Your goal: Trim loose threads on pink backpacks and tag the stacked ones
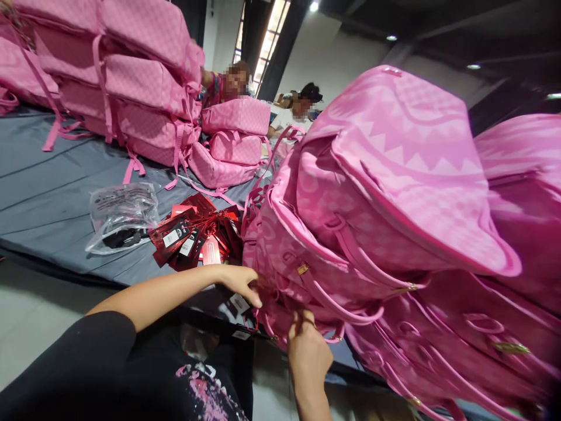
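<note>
Right fingers (pixel 303 323) and left fingers (pixel 253 297) curl at the lower pink bag (pixel 277 320) between them; grip cannot be told. Labelled tags (pixel 239 303) show just below left fingers; beyond, a red tag heap (pixel 197 231) lies loose. Handling appears unfinished.

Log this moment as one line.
left hand: at stacked pink bags | right hand: at the same bags | on gray cloth: red and black tags, clear plastic pouch

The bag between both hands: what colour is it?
The bag is pink; the head view shows it best.
</note>
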Demonstrator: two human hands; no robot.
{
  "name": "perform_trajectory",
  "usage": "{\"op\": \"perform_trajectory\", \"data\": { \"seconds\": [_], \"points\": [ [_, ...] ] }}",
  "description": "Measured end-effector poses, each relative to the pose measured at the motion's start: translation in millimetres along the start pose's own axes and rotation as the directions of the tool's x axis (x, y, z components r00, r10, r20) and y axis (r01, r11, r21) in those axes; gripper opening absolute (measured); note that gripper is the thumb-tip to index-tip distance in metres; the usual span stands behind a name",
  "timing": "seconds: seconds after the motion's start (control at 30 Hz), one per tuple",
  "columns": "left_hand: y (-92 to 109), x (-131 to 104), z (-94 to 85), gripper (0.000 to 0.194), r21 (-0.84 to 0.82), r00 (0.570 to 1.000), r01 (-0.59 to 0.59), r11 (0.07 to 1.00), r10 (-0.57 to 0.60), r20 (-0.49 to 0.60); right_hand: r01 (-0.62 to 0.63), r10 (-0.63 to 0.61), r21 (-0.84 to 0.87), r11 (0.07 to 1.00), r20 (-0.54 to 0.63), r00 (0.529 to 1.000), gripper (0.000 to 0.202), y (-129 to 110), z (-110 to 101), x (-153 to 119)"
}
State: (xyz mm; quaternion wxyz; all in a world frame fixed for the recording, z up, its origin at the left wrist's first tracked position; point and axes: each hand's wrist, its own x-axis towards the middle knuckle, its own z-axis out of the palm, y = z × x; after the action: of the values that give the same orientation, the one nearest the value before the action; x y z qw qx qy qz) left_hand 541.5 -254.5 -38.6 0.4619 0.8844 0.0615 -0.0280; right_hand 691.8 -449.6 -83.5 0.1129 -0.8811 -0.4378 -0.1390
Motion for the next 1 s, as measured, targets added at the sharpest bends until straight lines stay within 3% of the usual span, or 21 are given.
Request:
{"op": "perform_trajectory", "data": {
  "seconds": [0.07,0.13,0.23,0.33,0.43,0.57,0.8,0.87,1.0],
  "points": [
    [-6.2,-11.0,4.5,0.039,-0.066,0.999,-0.02,0.998,0.018,-0.033,0.031,-0.033,-0.017,0.999,-0.108,0.994,0.037,-0.9,3.2,-5.1],
    [-9.5,-17.1,13.1,0.04,-0.068,0.983,-0.014,0.998,0.001,-0.186,0.097,-0.074,0.083,0.992,-0.248,0.966,0.036,-5.7,6.7,-6.2],
    [-10.4,-18.5,29.7,0.026,-0.003,0.897,0.054,0.999,-0.05,-0.44,0.211,-0.078,0.316,0.925,-0.385,0.92,0.03,-14.6,11.4,-2.8],
    [-11.7,-16.1,46.4,0.015,0.042,0.814,0.153,0.987,-0.102,-0.572,0.25,-0.036,0.519,0.817,-0.387,0.921,0.027,-20.5,17.7,1.2],
    [-18.9,-13.1,59.3,0.021,0.109,0.774,0.222,0.969,-0.106,-0.625,0.239,-0.021,0.593,0.769,-0.351,0.936,0.029,-23.5,26.9,3.9],
    [-37.7,-9.4,66.0,0.017,0.178,0.771,0.224,0.958,-0.062,-0.634,0.265,-0.061,0.613,0.745,-0.333,0.941,0.03,-26.8,36.5,8.3],
    [-52.8,-17.1,75.1,0.013,0.181,0.781,0.032,0.983,0.089,-0.619,0.359,-0.162,0.622,0.696,-0.35,0.922,0.024,-29.0,40.1,10.2],
    [-50.1,-19.4,78.2,0.013,0.157,0.753,-0.006,0.988,0.108,-0.649,0.375,-0.187,0.619,0.69,-0.348,0.919,0.023,-27.7,40.9,8.4],
    [-45.4,-15.8,76.6,0.014,0.104,0.638,-0.013,0.994,0.088,-0.765,0.416,-0.254,0.616,0.669,-0.336,0.907,0.036,-24.6,40.6,5.4]
  ]
}}
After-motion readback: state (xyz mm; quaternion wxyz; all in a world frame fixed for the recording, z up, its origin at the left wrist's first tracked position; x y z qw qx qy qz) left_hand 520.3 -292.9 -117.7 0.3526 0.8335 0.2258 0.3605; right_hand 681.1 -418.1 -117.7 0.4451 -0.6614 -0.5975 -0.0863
